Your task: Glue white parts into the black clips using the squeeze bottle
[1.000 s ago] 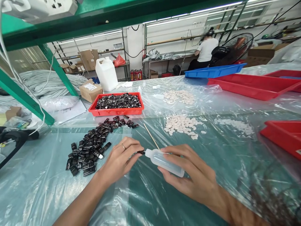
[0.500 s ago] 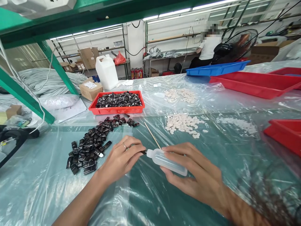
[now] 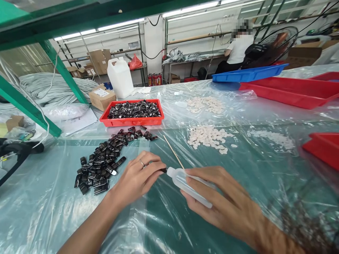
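My left hand (image 3: 136,180), a ring on one finger, pinches a small black part (image 3: 163,170) on the plastic-covered table. My right hand (image 3: 225,204) grips a small clear squeeze bottle (image 3: 188,185) lying nearly flat, its nozzle touching that part. A thin wooden stick (image 3: 173,152) lies just behind the bottle. A loose pile of black parts (image 3: 106,160) spreads to the left of my left hand. A heap of small white pieces (image 3: 208,137) lies beyond my right hand.
A red tray of black parts (image 3: 131,121) stands behind the pile, with a white jug (image 3: 120,77) and a cardboard box (image 3: 102,97) further back. Red trays (image 3: 288,93) (image 3: 321,148) and a blue tray (image 3: 249,74) sit at right. A person sits far back by a fan (image 3: 267,47).
The bottle has tilted a little, its rear end dropping toward me, and my right hand has slid slightly nearer. My left hand stays on the black part.
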A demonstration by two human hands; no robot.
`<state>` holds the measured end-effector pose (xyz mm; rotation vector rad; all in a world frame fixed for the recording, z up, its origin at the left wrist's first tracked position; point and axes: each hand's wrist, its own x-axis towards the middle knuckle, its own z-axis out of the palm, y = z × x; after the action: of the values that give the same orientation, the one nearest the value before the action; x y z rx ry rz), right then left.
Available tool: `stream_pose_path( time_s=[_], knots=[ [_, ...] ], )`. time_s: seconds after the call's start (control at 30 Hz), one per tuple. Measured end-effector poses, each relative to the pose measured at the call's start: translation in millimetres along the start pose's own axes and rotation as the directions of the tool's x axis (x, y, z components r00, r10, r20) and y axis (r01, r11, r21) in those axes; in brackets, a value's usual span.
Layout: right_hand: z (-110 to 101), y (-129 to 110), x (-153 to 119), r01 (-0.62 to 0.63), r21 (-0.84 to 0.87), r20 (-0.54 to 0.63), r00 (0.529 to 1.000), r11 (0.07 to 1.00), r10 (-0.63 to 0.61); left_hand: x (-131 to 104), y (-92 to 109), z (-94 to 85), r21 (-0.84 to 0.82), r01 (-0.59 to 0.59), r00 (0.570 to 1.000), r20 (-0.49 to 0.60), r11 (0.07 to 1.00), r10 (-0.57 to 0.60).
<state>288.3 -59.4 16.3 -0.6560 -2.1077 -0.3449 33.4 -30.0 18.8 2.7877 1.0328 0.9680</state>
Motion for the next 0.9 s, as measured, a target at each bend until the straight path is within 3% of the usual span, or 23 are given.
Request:
stream_pose_path(
  time_s=[0.1,0.17,0.27,0.37,0.43,0.53,0.67,0.8,0.9],
  knots=[
    [0,0,4,-0.075,0.108,-0.061,0.995,0.991,0.082,1,-1,-0.7,-0.014,0.000,1.000,-0.007,1.000,0.000],
    [-2,4,6,-0.226,0.265,-0.076,0.964,0.937,0.254,1,-1,-1.7,-0.029,0.013,1.000,-0.012,0.999,-0.013],
    [-3,17,6,-0.484,0.519,0.002,0.826,0.705,0.564,1,0,-3.1,-0.043,0.047,0.999,0.004,0.998,-0.046],
    [7,32,3,-0.597,0.682,0.148,0.679,0.423,0.719,0,0,-2.8,-0.040,0.068,0.998,0.007,0.997,-0.068],
    [21,37,-2,-0.622,0.696,0.244,0.673,0.357,0.698,-1,-3,-1.8,-0.044,0.069,0.997,-0.017,0.997,-0.070],
    [43,36,-9,-0.647,0.601,0.328,0.735,0.470,0.593,-1,-9,-0.6,-0.057,0.066,0.995,-0.067,0.996,-0.070],
    [55,24,-12,-0.616,0.470,0.337,0.787,0.632,0.517,-2,-18,-1.4,-0.058,0.112,0.991,-0.067,0.992,-0.116],
    [40,33,-6,-0.544,0.397,0.379,0.831,0.739,0.408,-3,-18,-4.1,-0.053,0.107,0.991,-0.071,0.993,-0.110],
    [24,70,-9,-0.497,0.379,0.409,0.847,0.780,0.341,-1,-15,-5.7,-0.047,0.113,0.991,-0.072,0.993,-0.116]
  ],
)
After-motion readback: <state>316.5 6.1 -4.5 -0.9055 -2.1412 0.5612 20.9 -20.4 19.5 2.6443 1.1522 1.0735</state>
